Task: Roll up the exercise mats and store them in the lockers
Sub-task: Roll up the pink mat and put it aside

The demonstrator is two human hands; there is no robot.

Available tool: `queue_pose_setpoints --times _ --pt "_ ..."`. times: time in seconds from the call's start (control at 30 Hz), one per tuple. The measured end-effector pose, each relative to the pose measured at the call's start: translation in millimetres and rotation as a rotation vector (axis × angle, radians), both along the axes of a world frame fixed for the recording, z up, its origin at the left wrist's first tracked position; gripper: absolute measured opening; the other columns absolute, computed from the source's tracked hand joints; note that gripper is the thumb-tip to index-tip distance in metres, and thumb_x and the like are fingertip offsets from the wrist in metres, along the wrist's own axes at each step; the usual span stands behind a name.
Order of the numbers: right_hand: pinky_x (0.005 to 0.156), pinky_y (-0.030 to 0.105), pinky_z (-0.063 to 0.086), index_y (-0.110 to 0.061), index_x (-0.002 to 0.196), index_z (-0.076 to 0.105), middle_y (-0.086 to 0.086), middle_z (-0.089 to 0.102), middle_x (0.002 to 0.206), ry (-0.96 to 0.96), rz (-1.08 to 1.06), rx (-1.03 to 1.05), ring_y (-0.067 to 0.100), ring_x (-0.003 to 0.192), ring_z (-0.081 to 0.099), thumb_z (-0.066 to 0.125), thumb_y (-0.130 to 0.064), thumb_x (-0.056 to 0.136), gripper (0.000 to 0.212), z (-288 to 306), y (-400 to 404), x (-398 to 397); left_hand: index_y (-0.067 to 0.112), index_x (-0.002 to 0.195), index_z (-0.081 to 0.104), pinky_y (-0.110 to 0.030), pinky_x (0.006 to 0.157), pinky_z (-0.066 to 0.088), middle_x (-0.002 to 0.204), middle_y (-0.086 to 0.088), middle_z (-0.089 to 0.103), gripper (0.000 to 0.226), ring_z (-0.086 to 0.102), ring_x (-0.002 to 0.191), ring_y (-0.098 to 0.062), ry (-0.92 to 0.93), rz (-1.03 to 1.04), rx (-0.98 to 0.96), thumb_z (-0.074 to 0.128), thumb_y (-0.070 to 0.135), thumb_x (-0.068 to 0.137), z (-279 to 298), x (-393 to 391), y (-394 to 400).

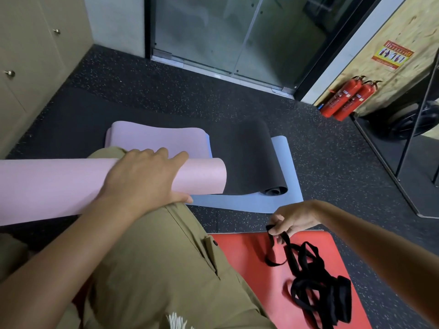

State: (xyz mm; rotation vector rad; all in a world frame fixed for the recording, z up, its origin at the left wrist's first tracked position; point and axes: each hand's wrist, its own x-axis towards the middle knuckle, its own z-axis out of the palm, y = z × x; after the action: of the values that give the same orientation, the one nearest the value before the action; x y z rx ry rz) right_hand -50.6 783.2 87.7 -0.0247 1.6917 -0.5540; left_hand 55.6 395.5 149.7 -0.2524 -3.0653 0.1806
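A rolled pink mat (pixel 47 186) lies across my knee, and my left hand (pixel 142 179) grips its right end from above, fingers over the top and thumb underneath. My right hand (pixel 292 219) pinches one end of a tangled black strap (pixel 316 276) that lies on a flat red mat (pixel 249 262). Ahead on the floor, another pink mat (pixel 156 138) lies loosely folded beside a half-unrolled black and blue mat (pixel 251 157). Beige lockers (pixel 26 55) stand at the far left, doors closed.
Two red fire extinguishers (pixel 346 98) lean against the wall at the right. A glass door (pixel 225 32) is straight ahead. A black metal frame (pixel 418 115) stands at the right edge. The floor (pixel 142 86) is dark speckled rubber.
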Motion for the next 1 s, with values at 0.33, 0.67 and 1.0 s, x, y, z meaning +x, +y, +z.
queue_pose_setpoints --times 0.33,0.67,1.0 --pt "0.089 0.036 0.054 -0.008 0.088 0.067 0.012 0.065 0.085 0.072 -0.301 -0.172 0.027 0.084 0.066 0.078 -0.016 0.090 0.014 -19.1 -0.6 23.7 0.033 0.124 0.042 -0.036 0.063 0.031 0.094 0.002 0.057 0.080 0.061 0.080 -0.024 0.018 0.002 -0.021 0.047 0.093 0.071 0.3 2.4 0.6" --pt "0.088 0.040 0.053 -0.011 0.133 0.061 0.015 0.061 0.137 -0.220 -0.828 -0.794 0.028 0.105 0.064 0.058 -0.034 0.098 0.042 -13.8 -43.7 45.3 0.032 0.123 0.043 -0.036 0.062 0.032 0.091 0.002 0.056 0.079 0.060 0.077 -0.024 0.016 0.003 -0.028 0.049 0.092 0.071 -0.1 1.5 3.0" --pt "0.094 0.030 0.059 -0.007 0.139 0.060 0.017 0.056 0.146 0.030 -0.936 -1.000 0.026 0.113 0.070 0.085 -0.022 0.082 0.064 -4.2 -101.3 61.8 0.032 0.124 0.043 -0.036 0.064 0.037 0.095 0.001 0.060 0.082 0.062 0.080 -0.025 0.017 0.010 -0.008 0.048 0.093 0.069 -3.7 1.5 0.6"
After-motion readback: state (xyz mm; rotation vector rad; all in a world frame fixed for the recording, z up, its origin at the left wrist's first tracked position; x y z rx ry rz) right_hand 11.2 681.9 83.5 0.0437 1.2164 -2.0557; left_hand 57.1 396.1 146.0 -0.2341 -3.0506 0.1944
